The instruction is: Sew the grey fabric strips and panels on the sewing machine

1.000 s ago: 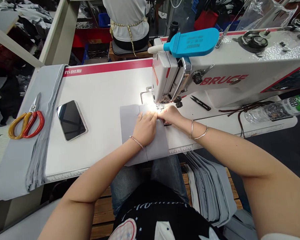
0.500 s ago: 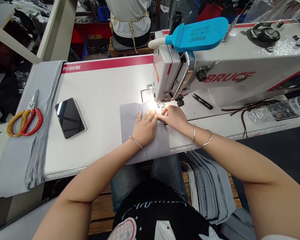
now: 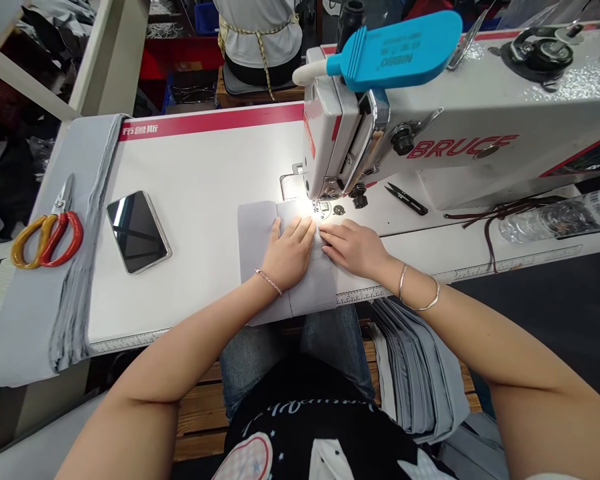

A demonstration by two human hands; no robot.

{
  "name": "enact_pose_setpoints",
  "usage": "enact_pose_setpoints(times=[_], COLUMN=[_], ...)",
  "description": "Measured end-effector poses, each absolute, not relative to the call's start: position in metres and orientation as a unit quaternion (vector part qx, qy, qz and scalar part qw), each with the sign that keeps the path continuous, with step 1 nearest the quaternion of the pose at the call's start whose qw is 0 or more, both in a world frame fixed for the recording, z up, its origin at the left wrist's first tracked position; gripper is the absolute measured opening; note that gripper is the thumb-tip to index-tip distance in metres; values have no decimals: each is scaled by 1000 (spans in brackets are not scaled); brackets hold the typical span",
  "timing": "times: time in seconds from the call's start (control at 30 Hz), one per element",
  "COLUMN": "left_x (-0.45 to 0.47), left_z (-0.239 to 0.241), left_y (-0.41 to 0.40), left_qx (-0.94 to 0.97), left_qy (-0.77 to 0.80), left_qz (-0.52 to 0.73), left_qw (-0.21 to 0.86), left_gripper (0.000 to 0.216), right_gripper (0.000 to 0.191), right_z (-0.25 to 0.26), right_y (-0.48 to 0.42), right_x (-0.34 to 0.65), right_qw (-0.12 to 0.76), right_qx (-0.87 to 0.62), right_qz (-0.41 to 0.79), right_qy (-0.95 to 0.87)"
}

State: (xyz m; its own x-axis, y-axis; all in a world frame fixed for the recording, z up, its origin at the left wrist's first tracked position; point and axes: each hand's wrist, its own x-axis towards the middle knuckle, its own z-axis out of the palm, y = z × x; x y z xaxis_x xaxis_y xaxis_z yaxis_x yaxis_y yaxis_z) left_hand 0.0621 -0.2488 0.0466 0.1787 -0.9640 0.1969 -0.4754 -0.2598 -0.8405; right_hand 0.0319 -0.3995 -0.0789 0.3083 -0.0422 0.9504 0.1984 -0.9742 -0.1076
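A light grey fabric piece [image 3: 313, 292] lies under the needle end of the white sewing machine [image 3: 460, 120] and reaches over the table's front edge. My left hand [image 3: 289, 257] rests flat on the fabric, its fingers stretched toward the lit needle area. Just right of it, my right hand [image 3: 354, 248] touches the fabric's right edge near the presser foot, fingers extended and holding nothing that I can see. Glare from the machine's lamp washes out the cloth at the needle.
Scissors [image 3: 55, 230] lie on a grey fabric stack [image 3: 30, 320] at the left, beside a phone [image 3: 139, 232]. Thread snips [image 3: 407, 199], brown cords [image 3: 500, 212] and a plastic bottle [image 3: 545, 220] lie right. More grey pieces [image 3: 420, 373] hang below the table. A person [image 3: 260, 47] sits beyond.
My right hand has moved back from the presser foot, and its curled fingers have straightened along the fabric's edge. My left hand stays on the cloth. The view has shifted slightly.
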Motion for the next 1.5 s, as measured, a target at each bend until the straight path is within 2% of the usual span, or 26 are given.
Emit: enact_pose_setpoints(times=[0.27,0.63,1.5], left_x=[66,69,78], left_z=[47,54,74], left_y=[-242,-237,-250], left_qx=[-636,-648,-662], left_qy=[562,571,580], left_qz=[-403,-377,-358], left_qw=[343,334,312], left_gripper=[40,40,42], right_gripper=[46,49,49], right_z=[-77,-74,-61], right_y=[-400,-401,-406], right_x=[31,32,42], right_qw=[67,121,167], right_qx=[-826,-829,-827], right_qz=[-558,-541,-535], right_qy=[-46,-68,-49])
